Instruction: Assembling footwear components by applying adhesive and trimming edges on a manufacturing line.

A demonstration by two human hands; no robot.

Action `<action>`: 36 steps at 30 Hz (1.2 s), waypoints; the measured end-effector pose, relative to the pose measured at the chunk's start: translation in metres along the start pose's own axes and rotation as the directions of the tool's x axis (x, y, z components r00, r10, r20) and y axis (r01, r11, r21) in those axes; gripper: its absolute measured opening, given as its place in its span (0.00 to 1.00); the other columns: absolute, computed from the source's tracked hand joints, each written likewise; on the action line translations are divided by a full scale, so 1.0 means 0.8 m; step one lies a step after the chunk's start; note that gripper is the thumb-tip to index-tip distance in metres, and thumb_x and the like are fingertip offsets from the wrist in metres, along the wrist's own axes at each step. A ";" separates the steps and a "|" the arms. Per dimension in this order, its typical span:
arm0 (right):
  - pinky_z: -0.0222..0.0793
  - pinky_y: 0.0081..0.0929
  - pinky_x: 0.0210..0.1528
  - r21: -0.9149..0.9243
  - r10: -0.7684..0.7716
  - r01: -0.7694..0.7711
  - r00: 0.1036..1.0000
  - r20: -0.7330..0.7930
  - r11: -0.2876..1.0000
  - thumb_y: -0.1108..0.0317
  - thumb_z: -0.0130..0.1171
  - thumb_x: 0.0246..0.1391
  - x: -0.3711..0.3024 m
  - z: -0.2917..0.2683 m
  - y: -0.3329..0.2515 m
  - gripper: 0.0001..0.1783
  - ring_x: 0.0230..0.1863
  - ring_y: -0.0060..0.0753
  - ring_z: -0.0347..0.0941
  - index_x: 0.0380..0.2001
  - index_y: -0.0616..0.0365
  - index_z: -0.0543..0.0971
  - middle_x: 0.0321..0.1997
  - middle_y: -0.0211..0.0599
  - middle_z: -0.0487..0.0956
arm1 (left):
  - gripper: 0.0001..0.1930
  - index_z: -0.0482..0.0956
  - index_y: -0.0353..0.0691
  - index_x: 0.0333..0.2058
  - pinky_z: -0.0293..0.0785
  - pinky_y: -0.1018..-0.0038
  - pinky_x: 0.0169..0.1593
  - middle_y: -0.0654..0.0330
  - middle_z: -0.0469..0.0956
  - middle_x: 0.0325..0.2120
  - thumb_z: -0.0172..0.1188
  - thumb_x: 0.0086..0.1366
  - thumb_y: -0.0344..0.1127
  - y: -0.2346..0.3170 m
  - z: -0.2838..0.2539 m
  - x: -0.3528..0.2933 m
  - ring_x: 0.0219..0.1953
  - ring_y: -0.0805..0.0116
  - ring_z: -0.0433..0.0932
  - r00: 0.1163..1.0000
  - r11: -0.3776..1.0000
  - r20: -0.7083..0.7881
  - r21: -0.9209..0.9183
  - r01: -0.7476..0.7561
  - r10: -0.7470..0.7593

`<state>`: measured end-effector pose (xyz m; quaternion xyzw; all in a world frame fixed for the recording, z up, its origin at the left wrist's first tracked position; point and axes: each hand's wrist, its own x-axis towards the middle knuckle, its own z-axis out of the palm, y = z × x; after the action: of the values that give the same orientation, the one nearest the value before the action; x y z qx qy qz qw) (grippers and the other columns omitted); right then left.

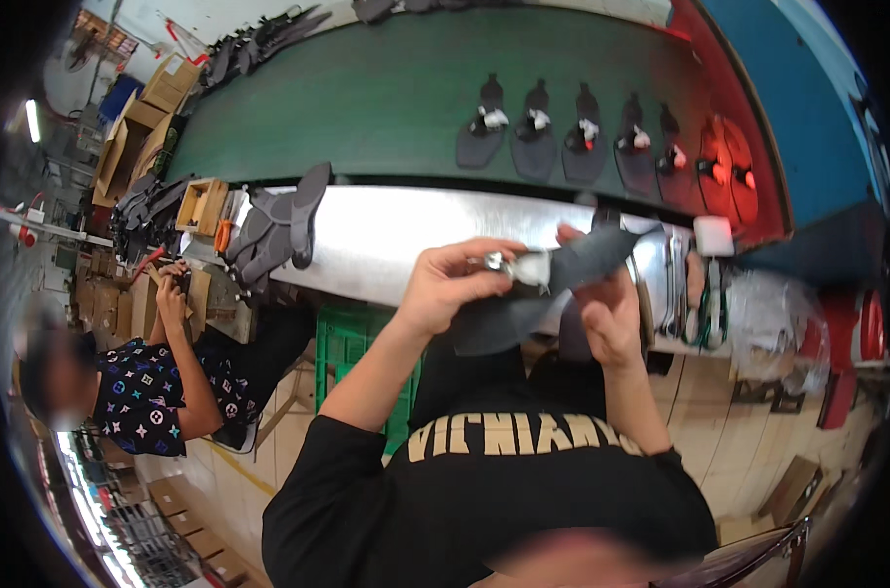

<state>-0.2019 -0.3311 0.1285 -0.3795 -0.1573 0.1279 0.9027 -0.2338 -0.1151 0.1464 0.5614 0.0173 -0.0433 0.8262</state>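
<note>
In front of my chest, over the near edge of the metal bench, a dark sandal (594,257) is held between both hands. My left hand (437,286) is closed around its strap end, where a white wad (531,269) and a small shiny piece show by the fingertips. My right hand (613,321) grips the sole from the right, its thumb on the near side and part of its fingers hidden behind. Below the strap hangs a flat dark piece (504,328); whether it belongs to the same sandal, I cannot tell.
Several dark sandals with white wads stand in a row on the green conveyor belt (366,98), red-lit at right. Grey soles (278,230) are piled on the bench's left. Hand tools (695,289) lie right. A co-worker (151,392) sits left, beyond a green crate (339,343).
</note>
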 end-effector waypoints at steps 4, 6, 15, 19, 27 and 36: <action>0.63 0.42 0.63 -0.019 -0.029 0.031 0.993 0.117 0.999 0.76 0.60 0.49 0.003 0.006 -0.006 0.20 0.51 0.36 0.73 0.48 0.63 0.72 0.46 0.41 0.76 | 0.15 0.82 0.32 0.44 0.78 0.76 0.44 0.52 0.78 0.50 0.62 0.57 0.17 -0.021 0.018 -0.044 0.40 0.70 0.81 0.999 0.991 -0.020 -0.133 -0.030 0.028; 0.67 0.23 0.46 -0.032 0.019 -0.017 0.998 0.063 0.999 0.80 0.62 0.47 -0.005 0.016 -0.017 0.16 0.39 0.23 0.69 0.38 0.59 0.69 0.37 0.30 0.71 | 0.15 0.81 0.32 0.45 0.78 0.77 0.44 0.52 0.78 0.49 0.61 0.57 0.18 -0.026 0.007 -0.056 0.41 0.70 0.81 0.997 0.988 -0.069 -0.151 -0.032 0.022; 0.68 0.20 0.49 -0.524 0.190 -0.130 0.980 0.063 0.842 0.80 0.66 0.46 -0.057 0.050 -0.028 0.23 0.44 0.23 0.74 0.48 0.64 0.75 0.42 0.34 0.79 | 0.17 0.80 0.31 0.46 0.81 0.79 0.41 0.53 0.80 0.46 0.60 0.57 0.17 -0.029 -0.001 -0.084 0.42 0.71 0.81 0.988 0.998 -0.140 0.006 -0.063 0.064; 0.68 0.22 0.54 -0.470 0.158 -0.088 0.981 0.110 0.878 0.81 0.66 0.45 -0.051 0.051 -0.018 0.27 0.48 0.25 0.75 0.52 0.65 0.74 0.47 0.37 0.79 | 0.18 0.79 0.31 0.45 0.83 0.75 0.41 0.49 0.80 0.46 0.61 0.54 0.17 -0.031 -0.005 -0.089 0.42 0.68 0.82 0.989 0.991 -0.094 0.083 -0.110 0.117; 0.70 0.22 0.48 -0.681 0.034 0.118 0.978 0.205 0.723 0.79 0.67 0.45 -0.055 0.043 -0.002 0.26 0.44 0.28 0.77 0.50 0.65 0.77 0.43 0.40 0.80 | 0.16 0.79 0.33 0.45 0.84 0.75 0.40 0.44 0.78 0.47 0.63 0.55 0.21 -0.033 -0.013 -0.094 0.43 0.64 0.82 0.985 0.982 -0.144 -0.147 -0.114 0.093; 0.70 0.21 0.41 -0.691 0.041 0.141 0.970 0.240 0.709 0.81 0.66 0.44 -0.058 0.038 0.000 0.24 0.37 0.28 0.76 0.49 0.63 0.79 0.38 0.40 0.80 | 0.16 0.79 0.33 0.44 0.84 0.76 0.39 0.43 0.78 0.47 0.65 0.54 0.23 -0.036 -0.012 -0.091 0.42 0.65 0.82 0.987 0.984 -0.126 -0.134 -0.114 0.098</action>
<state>-0.2559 -0.3278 0.1404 -0.6716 -0.3112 0.0782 0.6678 -0.3088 -0.1130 0.1219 0.5032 0.0397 0.0358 0.8625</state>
